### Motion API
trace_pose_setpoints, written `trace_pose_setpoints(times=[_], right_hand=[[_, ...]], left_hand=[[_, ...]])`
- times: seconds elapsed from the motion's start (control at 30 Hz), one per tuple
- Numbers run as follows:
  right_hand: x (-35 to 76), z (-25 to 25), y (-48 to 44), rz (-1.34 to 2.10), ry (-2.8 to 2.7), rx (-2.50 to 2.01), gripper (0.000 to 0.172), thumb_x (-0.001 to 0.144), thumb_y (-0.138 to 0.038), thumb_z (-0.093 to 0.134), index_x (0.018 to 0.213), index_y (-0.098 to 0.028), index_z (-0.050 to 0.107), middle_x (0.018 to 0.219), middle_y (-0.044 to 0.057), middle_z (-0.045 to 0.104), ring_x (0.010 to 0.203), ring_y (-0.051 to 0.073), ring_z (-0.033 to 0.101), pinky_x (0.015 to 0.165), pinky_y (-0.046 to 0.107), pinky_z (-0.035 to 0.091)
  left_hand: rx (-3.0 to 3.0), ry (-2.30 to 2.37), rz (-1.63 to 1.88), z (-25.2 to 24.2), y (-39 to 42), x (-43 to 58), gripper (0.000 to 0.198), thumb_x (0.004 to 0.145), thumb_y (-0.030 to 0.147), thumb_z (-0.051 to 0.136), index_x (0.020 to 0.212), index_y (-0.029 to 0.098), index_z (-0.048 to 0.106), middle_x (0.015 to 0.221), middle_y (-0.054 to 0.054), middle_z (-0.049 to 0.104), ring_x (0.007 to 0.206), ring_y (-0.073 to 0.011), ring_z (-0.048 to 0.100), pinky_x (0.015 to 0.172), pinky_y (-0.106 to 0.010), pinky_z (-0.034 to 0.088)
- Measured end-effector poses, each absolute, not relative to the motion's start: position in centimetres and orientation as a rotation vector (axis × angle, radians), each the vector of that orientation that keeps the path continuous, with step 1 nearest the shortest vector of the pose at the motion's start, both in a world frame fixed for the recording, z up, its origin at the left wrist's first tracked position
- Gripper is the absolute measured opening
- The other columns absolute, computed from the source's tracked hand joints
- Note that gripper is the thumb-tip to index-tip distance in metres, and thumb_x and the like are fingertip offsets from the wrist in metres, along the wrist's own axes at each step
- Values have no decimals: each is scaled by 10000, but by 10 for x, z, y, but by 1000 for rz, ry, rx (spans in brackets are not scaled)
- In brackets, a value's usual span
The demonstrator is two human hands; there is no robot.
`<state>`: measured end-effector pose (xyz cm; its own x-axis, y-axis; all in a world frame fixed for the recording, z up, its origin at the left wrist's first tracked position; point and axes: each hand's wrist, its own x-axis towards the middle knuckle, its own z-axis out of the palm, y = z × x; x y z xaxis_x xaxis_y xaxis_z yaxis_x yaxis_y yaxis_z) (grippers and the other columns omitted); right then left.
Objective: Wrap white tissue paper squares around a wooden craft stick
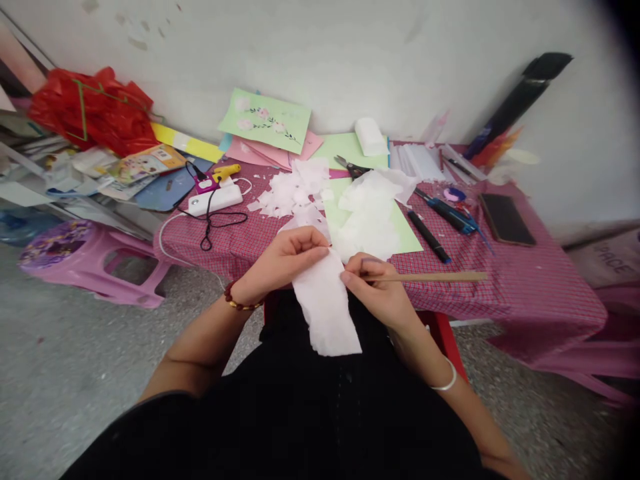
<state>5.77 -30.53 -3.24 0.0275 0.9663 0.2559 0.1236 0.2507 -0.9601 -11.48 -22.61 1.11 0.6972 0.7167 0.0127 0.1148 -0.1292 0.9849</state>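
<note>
A strip of thin white paper [327, 307] hangs over my lap, its top edge pinched between the thumb and fingers of my left hand [290, 257]. My right hand [377, 287] is closed around a thin flat wooden stick [440, 277] that points to the right, and its fingertips are at the paper's right edge. Beyond my hands, torn white paper pieces [287, 193] lie in a pile on the checked tablecloth. More crumpled white paper [370, 213] covers part of a green sheet [407, 233].
Scissors [353, 167], a black marker [429, 237], a blue-handled tool [450, 215] and a phone [507, 219] lie on the table [550, 280]. At left are a power strip [215, 200] with cables and a pink stool [115, 260]. A painted green card [267, 120] leans at the back.
</note>
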Motion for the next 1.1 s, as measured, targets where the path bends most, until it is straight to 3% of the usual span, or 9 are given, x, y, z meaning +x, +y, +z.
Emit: trace_pose_setpoints(times=[0.13,0.23,0.4,0.53,0.67,0.77,0.87,0.93,1.1], right_hand=[[56,-30,-303,971,-1358,-1095,168,803,-267,609,680,-195,519,652,-29,459,549,89,389,478,221,323],[52,-28,-299,978,-1370,-1067,203,790,-290,640,674,-194,504,676,-28,450,564,88,393,481,218,329],[52,-29,-299,928,-1314,-1080,209,797,-261,638,658,-190,498,659,-41,409,532,76,363,463,217,304],[55,-30,-303,842,-1274,-1118,160,793,-253,638,700,-198,519,658,-43,425,526,78,375,462,221,301],[53,-31,-301,654,-1303,-1211,163,790,-203,619,667,-197,512,673,-33,457,544,84,413,479,226,322],[50,-35,-296,629,-1296,-1223,169,793,-195,604,661,-199,499,655,-40,434,517,78,394,461,224,303],[47,-42,-292,649,-1254,-1217,184,806,-209,592,665,-205,473,654,-42,418,509,77,381,451,225,290],[46,-46,-292,666,-1216,-1214,197,819,-233,589,677,-213,454,657,-39,416,518,83,384,452,228,293],[48,-43,-301,631,-1229,-1161,209,831,-263,598,691,-220,448,674,-38,419,528,88,401,477,237,330]], left_hand=[[1726,654,604,12,-227,-115,208,856,341,565,813,137,573,675,17,524,540,-59,413,475,-179,297],[1802,583,572,13,-230,-114,175,839,307,590,883,138,575,692,23,514,580,-64,418,508,-181,307],[1913,530,412,19,-228,-118,387,760,229,633,1118,176,498,791,30,523,636,-79,467,550,-189,347],[2091,678,510,17,-220,-122,50,750,174,562,768,156,520,721,29,501,648,-92,464,582,-213,355],[2441,936,951,7,-209,-120,89,702,112,540,685,176,480,701,6,527,695,-142,489,675,-288,389],[2672,1008,1287,0,-205,-116,85,739,111,540,771,189,535,874,-41,620,918,-205,547,925,-403,370],[2780,1015,1350,-3,-209,-112,234,779,148,560,1004,212,581,1207,-73,586,1203,-255,459,1083,-481,238],[2797,991,1320,-2,-215,-111,334,791,198,590,1122,226,566,1341,-84,506,1286,-279,386,1096,-489,230],[2698,662,1196,6,-228,-109,380,811,211,592,1188,227,544,1314,-92,538,1236,-244,459,1062,-439,328]])
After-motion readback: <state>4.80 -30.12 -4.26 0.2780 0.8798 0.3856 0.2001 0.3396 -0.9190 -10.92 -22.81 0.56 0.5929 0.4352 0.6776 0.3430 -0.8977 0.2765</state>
